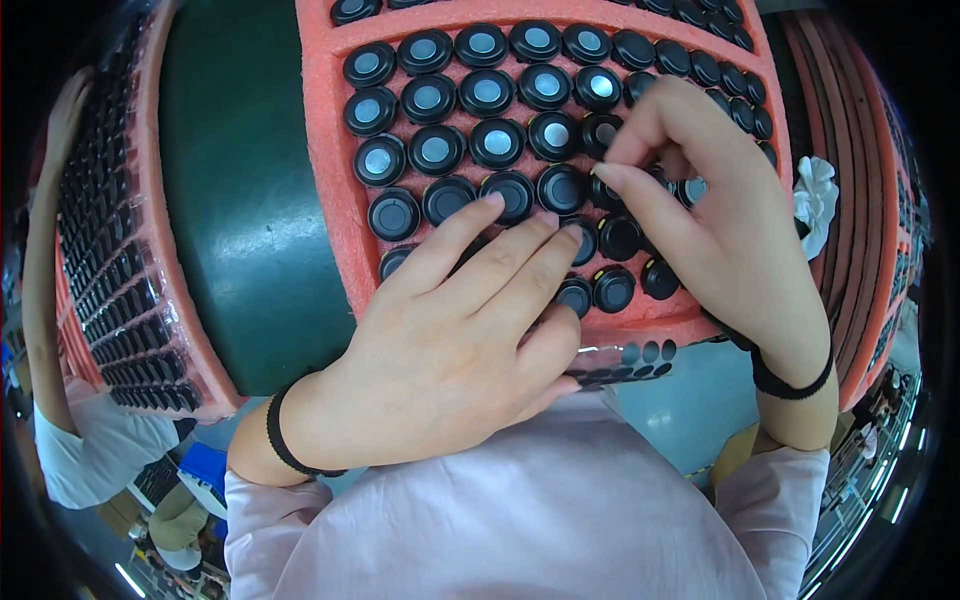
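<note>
A pink foam tray (330,190) holds rows of round black caps (485,90), and many in the upper left rows have a silver disc on top. My left hand (440,325) lies palm down over the lower rows. Its outer fingers rest on caps, while the thumb and curled index finger close on a clear sheet (625,362) with dark round dots. Over the middle of the tray, my right hand (710,200) pinches thumb and index finger together beside a cap. Whatever lies between those fingertips is too small to make out.
A green surface (235,190) runs left of the tray. Beyond it stands another pink tray (165,290) of black parts, with a co-worker's arm (45,270) at far left. Crumpled white material (815,200) and stacked brownish-pink layers (850,150) are at the right.
</note>
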